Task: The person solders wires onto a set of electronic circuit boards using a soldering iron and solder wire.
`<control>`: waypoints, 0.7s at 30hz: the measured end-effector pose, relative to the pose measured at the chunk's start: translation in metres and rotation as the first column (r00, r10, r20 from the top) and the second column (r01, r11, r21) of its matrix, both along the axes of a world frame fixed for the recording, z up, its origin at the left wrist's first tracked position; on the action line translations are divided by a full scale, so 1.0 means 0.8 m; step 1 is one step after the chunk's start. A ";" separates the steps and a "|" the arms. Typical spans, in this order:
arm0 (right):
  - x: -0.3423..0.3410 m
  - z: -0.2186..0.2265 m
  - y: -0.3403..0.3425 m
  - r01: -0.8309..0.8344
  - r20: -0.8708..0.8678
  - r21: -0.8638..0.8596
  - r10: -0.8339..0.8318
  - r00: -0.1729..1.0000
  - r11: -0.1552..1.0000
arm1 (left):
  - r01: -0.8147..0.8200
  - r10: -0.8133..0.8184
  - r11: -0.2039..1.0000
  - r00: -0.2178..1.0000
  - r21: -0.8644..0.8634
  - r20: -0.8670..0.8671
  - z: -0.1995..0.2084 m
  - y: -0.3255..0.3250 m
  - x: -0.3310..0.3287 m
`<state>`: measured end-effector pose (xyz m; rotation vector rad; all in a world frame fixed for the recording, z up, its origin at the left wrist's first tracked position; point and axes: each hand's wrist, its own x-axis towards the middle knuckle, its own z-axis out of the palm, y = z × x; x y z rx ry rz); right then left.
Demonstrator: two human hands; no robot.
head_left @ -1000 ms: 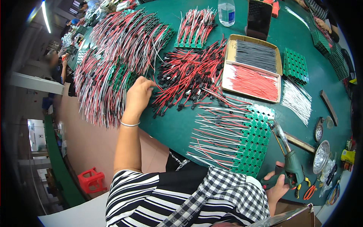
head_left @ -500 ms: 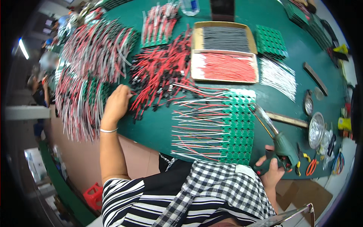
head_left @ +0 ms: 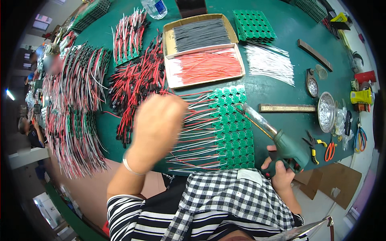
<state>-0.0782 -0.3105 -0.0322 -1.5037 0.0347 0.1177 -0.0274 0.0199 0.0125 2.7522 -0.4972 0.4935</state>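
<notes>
Since half a second ago, the left hand (head_left: 157, 128) has been lifted off the pile of red-and-black leads (head_left: 136, 84) and is now blurred mid-frame, raised over the wired ends of the green board panel (head_left: 233, 128); whether its fingers are curled around anything can't be told. At lower right, the green soldering gun (head_left: 287, 148) is gripped firmly by the right hand (head_left: 279, 174), tip pointed at the panel. That gun looks rigid and a bit hefty, so it's best held by the pistol handle, well clear of the hot metal barrel.
</notes>
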 end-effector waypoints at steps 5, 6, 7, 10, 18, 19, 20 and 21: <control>-0.019 0.005 -0.034 -0.159 -0.055 -0.101 0.154 0.987 0.982 | 0.093 -0.106 0.990 0.986 -0.108 -0.126 -0.039 -0.053 -0.007; -0.021 0.005 -0.038 -0.189 -0.103 -0.102 0.179 0.978 0.977 | 0.114 -0.122 0.990 0.987 -0.080 -0.106 -0.044 -0.057 -0.007; -0.023 0.009 -0.039 -0.195 -0.142 -0.081 0.183 0.973 0.977 | 0.129 -0.137 0.989 0.981 -0.068 -0.136 -0.048 -0.057 -0.008; -0.023 0.008 -0.042 -0.256 -0.156 -0.069 0.243 0.957 0.964 | 0.139 -0.148 0.989 0.970 -0.058 -0.194 -0.058 -0.051 -0.010; 0.006 0.015 -0.026 -0.357 -0.048 -0.249 0.357 0.933 0.900 | 0.159 -0.174 0.983 0.967 -0.092 -0.185 -0.059 -0.046 -0.006; 0.009 0.016 -0.023 -0.358 -0.050 -0.249 0.358 0.933 0.900 | 0.170 -0.188 0.978 0.969 -0.119 -0.160 -0.059 -0.046 -0.005; 0.010 0.018 -0.020 -0.346 -0.025 -0.282 0.353 0.935 0.895 | 0.171 -0.189 0.978 0.969 -0.121 -0.161 -0.059 -0.047 -0.005; 0.011 0.019 -0.019 -0.331 0.000 -0.313 0.349 0.937 0.890 | 0.170 -0.191 0.973 0.973 -0.154 -0.129 -0.060 -0.049 -0.005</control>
